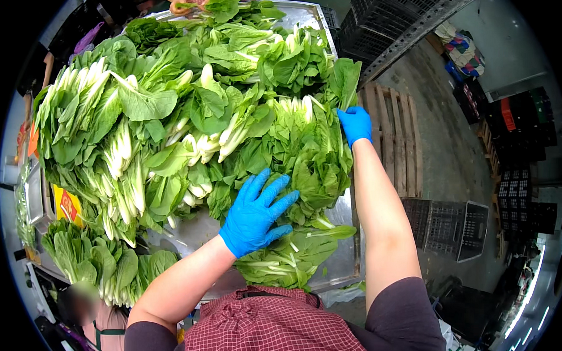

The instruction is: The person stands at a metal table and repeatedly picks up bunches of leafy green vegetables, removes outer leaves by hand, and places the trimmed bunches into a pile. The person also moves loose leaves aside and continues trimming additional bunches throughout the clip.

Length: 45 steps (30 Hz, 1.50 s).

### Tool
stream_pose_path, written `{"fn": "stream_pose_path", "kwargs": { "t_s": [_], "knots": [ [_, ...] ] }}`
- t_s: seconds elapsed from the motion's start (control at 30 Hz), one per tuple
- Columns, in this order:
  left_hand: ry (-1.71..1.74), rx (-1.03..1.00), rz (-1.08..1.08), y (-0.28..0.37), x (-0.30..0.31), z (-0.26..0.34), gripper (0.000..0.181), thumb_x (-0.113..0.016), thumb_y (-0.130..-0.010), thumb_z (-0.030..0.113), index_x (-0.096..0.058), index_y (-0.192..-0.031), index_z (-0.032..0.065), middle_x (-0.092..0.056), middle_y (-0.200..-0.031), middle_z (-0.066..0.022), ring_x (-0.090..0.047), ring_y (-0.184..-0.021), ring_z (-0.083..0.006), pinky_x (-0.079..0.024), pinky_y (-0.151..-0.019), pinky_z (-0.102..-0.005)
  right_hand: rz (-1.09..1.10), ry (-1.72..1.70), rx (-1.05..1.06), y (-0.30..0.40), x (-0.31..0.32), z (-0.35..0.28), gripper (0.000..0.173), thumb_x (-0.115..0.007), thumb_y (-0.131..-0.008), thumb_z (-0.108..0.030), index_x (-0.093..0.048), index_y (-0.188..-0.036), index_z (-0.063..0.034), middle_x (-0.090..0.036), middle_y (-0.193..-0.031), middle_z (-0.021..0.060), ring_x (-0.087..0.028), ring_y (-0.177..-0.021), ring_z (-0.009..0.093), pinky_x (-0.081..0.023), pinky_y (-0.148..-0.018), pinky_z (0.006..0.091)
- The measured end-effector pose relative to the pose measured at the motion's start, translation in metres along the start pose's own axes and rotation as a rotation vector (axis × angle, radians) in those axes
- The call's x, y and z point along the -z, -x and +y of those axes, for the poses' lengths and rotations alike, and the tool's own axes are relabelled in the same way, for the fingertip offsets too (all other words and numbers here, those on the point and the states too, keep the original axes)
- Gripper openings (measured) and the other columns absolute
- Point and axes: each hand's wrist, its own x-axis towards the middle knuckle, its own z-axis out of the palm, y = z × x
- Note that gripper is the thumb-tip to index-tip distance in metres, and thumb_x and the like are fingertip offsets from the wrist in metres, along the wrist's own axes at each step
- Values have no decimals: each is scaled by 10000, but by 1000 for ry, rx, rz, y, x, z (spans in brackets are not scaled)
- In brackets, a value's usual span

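A large heap of leafy greens with white stalks [119, 146] covers a metal table [344, 224]. My left hand [257, 216], in a blue glove, lies over the near side of the heap with its fingers spread, holding nothing. At the table's right edge my right hand [355, 124], also blue-gloved, has its fingers closed at the stalk end of a green leaf [345, 82] that points away from me. Just beyond my left hand are loose leaves [315, 176]. Cut leaves and stalk pieces [287, 259] lie between my left hand and my checked apron.
Another person's hand [179, 7] is at the far edge; another person [106, 322] is at the lower left. Right of the table are a wooden pallet [396, 137], a black plastic crate [446, 227], stacked crates [388, 17] and a perforated metal post [406, 40].
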Motion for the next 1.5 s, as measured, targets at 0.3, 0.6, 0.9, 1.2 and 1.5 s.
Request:
{"fn": "stream_pose_path", "kwargs": {
  "t_s": [0.3,0.6,0.9,1.2,1.5],
  "knots": [
    [74,10,29,11,5,5,744,-763,-659,392,-484,-1309,161,-388,-1387,-153,-368,-1251,-421,-335,-1024,-498,-298,-769,-243,8,41,5,211,-705,-806,-220,-597,-917,-77,-635,-813,31,-581,-636,109,-461,-566,259],
    [86,24,94,20,13,11,735,-781,-650,347,-498,-1289,119,-405,-1369,-166,-373,-1245,-427,-344,-1017,-496,-439,-1135,-127,63,99,-12,227,-623,-885,-236,-600,-1003,-44,-651,-864,64,-579,-652,123,-480,-599,284],
    [237,-47,375,40,44,32,574,-756,-718,189,-523,-1224,54,-523,-1212,-131,-517,-1080,-312,-411,-950,-416,-829,-1188,-125,208,125,-78,363,-606,-890,-268,-574,-1085,36,-646,-834,122,-614,-657,178,-510,-568,287],
    [1628,666,127,122,37,51,271,-607,-861,81,-605,-1120,0,-646,-1003,-72,-597,-908,-139,-464,-844,-297,-967,-923,-169,364,76,-91,284,-594,-914,-257,-616,-1013,9,-644,-846,93,-619,-699,144,-506,-632,253],
    [1587,853,338,184,7,54,280,-623,-849,97,-599,-1105,-14,-642,-1046,-90,-604,-929,-165,-469,-845,-304,-945,-812,-199,419,44,-78,203,-625,-890,-166,-632,-1014,-5,-661,-864,73,-624,-705,118,-511,-616,238]
  ]
}}
